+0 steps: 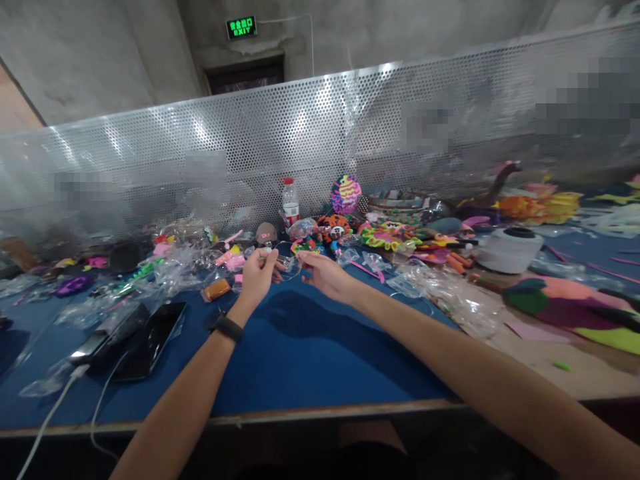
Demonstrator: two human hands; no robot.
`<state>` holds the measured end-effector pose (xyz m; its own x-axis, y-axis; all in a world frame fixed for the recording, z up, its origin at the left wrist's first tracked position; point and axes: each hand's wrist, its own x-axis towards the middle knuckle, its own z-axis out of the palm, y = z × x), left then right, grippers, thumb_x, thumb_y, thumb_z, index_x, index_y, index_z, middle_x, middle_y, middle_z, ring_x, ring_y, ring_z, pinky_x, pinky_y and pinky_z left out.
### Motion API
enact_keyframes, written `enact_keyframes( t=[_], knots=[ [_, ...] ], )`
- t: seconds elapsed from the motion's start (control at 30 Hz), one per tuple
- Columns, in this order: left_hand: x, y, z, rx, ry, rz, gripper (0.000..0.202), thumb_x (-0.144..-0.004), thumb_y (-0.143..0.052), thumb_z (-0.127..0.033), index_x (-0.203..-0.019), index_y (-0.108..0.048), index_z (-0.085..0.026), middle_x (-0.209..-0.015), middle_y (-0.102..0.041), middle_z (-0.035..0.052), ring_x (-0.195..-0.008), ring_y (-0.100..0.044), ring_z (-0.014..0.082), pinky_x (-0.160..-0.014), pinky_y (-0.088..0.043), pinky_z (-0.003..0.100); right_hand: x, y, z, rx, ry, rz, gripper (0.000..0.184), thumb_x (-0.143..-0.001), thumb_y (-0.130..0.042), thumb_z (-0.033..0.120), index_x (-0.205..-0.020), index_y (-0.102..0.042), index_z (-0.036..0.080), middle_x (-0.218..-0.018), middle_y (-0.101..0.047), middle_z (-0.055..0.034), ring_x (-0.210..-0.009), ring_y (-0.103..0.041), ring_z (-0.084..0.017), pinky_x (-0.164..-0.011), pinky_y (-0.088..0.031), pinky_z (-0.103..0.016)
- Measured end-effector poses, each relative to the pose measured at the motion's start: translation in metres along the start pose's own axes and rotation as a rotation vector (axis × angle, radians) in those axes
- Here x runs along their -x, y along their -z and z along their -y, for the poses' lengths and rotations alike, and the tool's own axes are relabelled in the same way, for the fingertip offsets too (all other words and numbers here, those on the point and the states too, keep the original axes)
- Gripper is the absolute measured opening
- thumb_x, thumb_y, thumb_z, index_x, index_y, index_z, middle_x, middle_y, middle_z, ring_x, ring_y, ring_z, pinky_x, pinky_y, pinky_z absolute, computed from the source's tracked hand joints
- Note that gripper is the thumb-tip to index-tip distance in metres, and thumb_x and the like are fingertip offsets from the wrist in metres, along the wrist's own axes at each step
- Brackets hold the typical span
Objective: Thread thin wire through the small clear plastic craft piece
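Both my arms reach out over a blue table top (pixel 300 360). My left hand (pixel 260 275), with a black band on the wrist, pinches a small clear plastic piece (pixel 287 267) held up between the two hands. My right hand (pixel 325 273) has its fingers curled on the other end of the same clear piece. Just beyond the hands lie small colourful foam toys (pixel 307 245) and an orange tiger-like figure (pixel 333 227).
A perforated metal screen (pixel 320 140) closes the far side. A water bottle (pixel 291 200), clear bags (pixel 450 293), foam sheets (pixel 565 307) and a white tape roll (pixel 507 250) crowd the back and right. Two dark phones (pixel 135 337) with a white cable lie at left.
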<state>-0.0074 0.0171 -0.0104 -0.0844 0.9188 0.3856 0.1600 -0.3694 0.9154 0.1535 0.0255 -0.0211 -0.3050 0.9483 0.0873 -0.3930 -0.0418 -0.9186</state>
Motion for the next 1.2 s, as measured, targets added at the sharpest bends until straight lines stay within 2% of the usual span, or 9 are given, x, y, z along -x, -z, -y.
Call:
enact_keyframes(
  t=[0.13,0.23,0.33,0.47,0.63,0.73,0.87,0.97,1.2],
  knots=[
    [-0.002,0.0,0.002,0.028,0.064,-0.01,0.038,-0.08,-0.06,-0.053,-0.071,-0.048,-0.019,-0.065,-0.067,0.0008,-0.042,-0.056,0.0099,-0.041,-0.045,0.022,0.004,0.0,0.004,-0.06,-0.061,0.142,0.018,-0.07,-0.071,0.038,-0.075,-0.062,0.023,-0.076,-0.06,0.0011,-0.073,-0.055,-0.014,-0.062,-0.043,-0.026],
    [0.0,0.001,0.0,-0.019,-0.015,-0.037,0.038,-0.081,-0.059,-0.054,-0.071,-0.047,-0.019,-0.063,-0.065,-0.0004,-0.041,-0.055,0.0093,-0.04,-0.044,0.022,0.003,0.001,0.001,0.068,-0.002,0.071,0.024,-0.067,-0.072,0.042,-0.078,-0.065,0.022,-0.079,-0.063,0.0002,-0.075,-0.056,-0.015,-0.061,-0.041,-0.026],
    [0.003,0.001,-0.003,-0.132,-0.18,-0.095,0.037,-0.083,-0.057,-0.054,-0.072,-0.045,-0.02,-0.06,-0.064,-0.0019,-0.039,-0.053,0.0093,-0.04,-0.043,0.022,-0.002,0.002,-0.005,0.317,0.16,-0.035,0.031,-0.065,-0.072,0.045,-0.083,-0.067,0.02,-0.073,-0.063,0.0001,-0.069,-0.054,-0.014,-0.061,-0.04,-0.026],
    [0.007,0.001,-0.003,-0.287,-0.313,-0.112,0.033,-0.086,-0.054,-0.051,-0.074,-0.046,-0.021,-0.062,-0.065,-0.0014,-0.041,-0.054,0.0103,-0.043,-0.044,0.023,-0.002,0.003,-0.01,0.556,0.33,-0.144,0.031,-0.072,-0.066,0.047,-0.079,-0.068,0.017,-0.069,-0.064,-0.0016,-0.062,-0.054,-0.015,-0.061,-0.041,-0.028],
    [0.008,0.001,-0.001,-0.447,-0.392,-0.094,0.028,-0.088,-0.053,-0.046,-0.076,-0.048,-0.021,-0.065,-0.067,-0.0007,-0.05,-0.059,0.0123,-0.053,-0.045,0.025,0.002,0.004,-0.01,0.688,0.373,-0.2,0.028,-0.077,-0.059,0.045,-0.077,-0.068,0.019,-0.071,-0.067,-0.0031,-0.064,-0.058,-0.016,-0.062,-0.043,-0.028],
    [0.008,0.002,-0.001,-0.515,-0.404,-0.096,0.026,-0.088,-0.053,-0.044,-0.076,-0.049,-0.021,-0.066,-0.067,-0.0007,-0.052,-0.059,0.0127,-0.054,-0.044,0.025,0.0,0.004,-0.011,0.679,0.339,-0.192,0.023,-0.076,-0.057,0.038,-0.071,-0.068,0.019,-0.069,-0.068,-0.0027,-0.063,-0.058,-0.016,-0.062,-0.043,-0.028],
    [0.009,0.001,-0.001,-0.521,-0.389,-0.087,0.025,-0.088,-0.054,-0.042,-0.075,-0.048,-0.021,-0.064,-0.066,-0.0012,-0.05,-0.058,0.0122,-0.053,-0.043,0.024,-0.004,0.003,-0.011,0.477,0.196,-0.15,0.015,-0.072,-0.059,0.028,-0.066,-0.067,0.018,-0.069,-0.068,-0.0029,-0.062,-0.058,-0.014,-0.061,-0.043,-0.027],
    [0.008,0.001,-0.003,-0.405,-0.328,-0.081,0.027,-0.087,-0.055,-0.044,-0.075,-0.047,-0.021,-0.061,-0.064,-0.0017,-0.045,-0.056,0.0114,-0.047,-0.042,0.023,-0.003,0.003,-0.008,0.346,0.066,-0.099,0.01,-0.069,-0.063,0.026,-0.07,-0.069,0.018,-0.072,-0.068,-0.0023,-0.062,-0.055,-0.012,-0.058,-0.039,-0.025],
    [-0.002,0.008,-0.008,0.026,-0.004,-0.014,0.037,-0.078,-0.062,-0.052,-0.071,-0.045,-0.02,-0.057,-0.061,-0.003,-0.036,-0.051,0.0085,-0.038,-0.04,0.02,0.0,0.007,-0.003,0.155,0.037,0.046,0.018,-0.068,-0.075,0.035,-0.079,-0.069,0.022,-0.076,-0.064,0.0008,-0.074,-0.054,-0.012,-0.063,-0.038,-0.024]
  ],
)
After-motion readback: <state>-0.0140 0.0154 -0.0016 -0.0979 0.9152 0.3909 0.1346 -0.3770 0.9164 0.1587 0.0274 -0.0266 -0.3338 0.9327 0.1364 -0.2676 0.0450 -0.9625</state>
